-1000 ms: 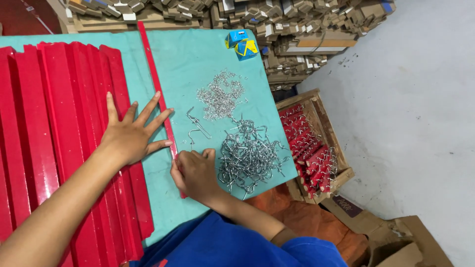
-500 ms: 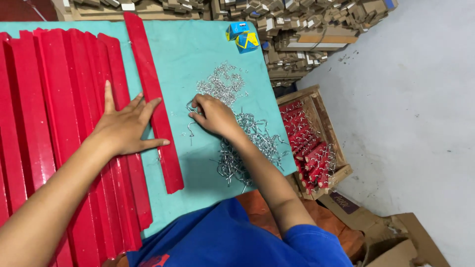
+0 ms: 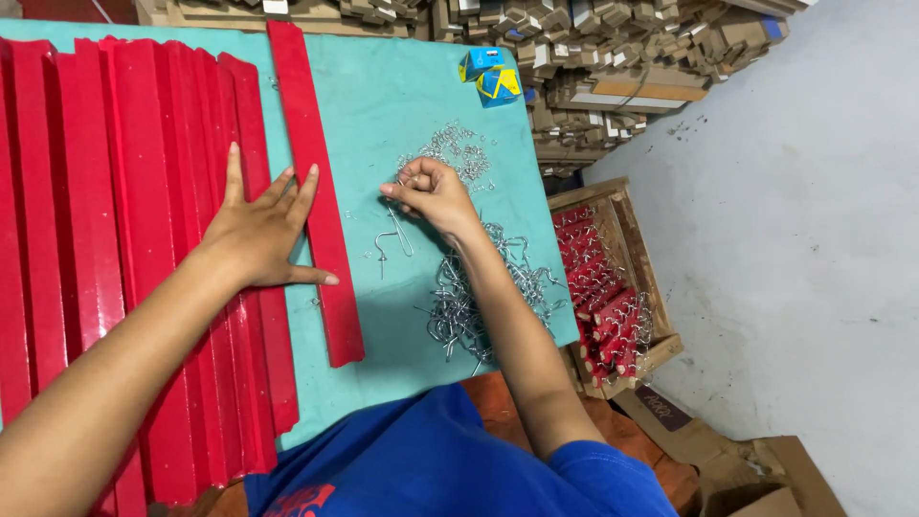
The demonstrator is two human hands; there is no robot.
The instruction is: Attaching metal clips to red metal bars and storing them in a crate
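My left hand [image 3: 260,223] lies flat with spread fingers on overlapping red strips [image 3: 124,239], its fingertips touching a single long red strip [image 3: 316,191] that lies apart on the teal table [image 3: 383,86]. My right hand [image 3: 431,190] is pinched on small metal pieces at the edge of a heap of small silver rings [image 3: 458,151]. A few loose wire hooks [image 3: 392,237] lie just below that hand. A larger pile of wire hooks [image 3: 479,297] sits under my right forearm.
Two small blue-and-yellow boxes [image 3: 490,77] stand at the table's far edge. A wooden crate [image 3: 613,287] of red pieces with hooks sits on the floor to the right. Stacked cardboard pieces [image 3: 593,48] fill the back. Cardboard boxes [image 3: 747,460] lie at lower right.
My right hand moved from the near wire pile up to the small ring heap. The single red strip went from standing on edge to lying flat. The left hand stayed on the strips.
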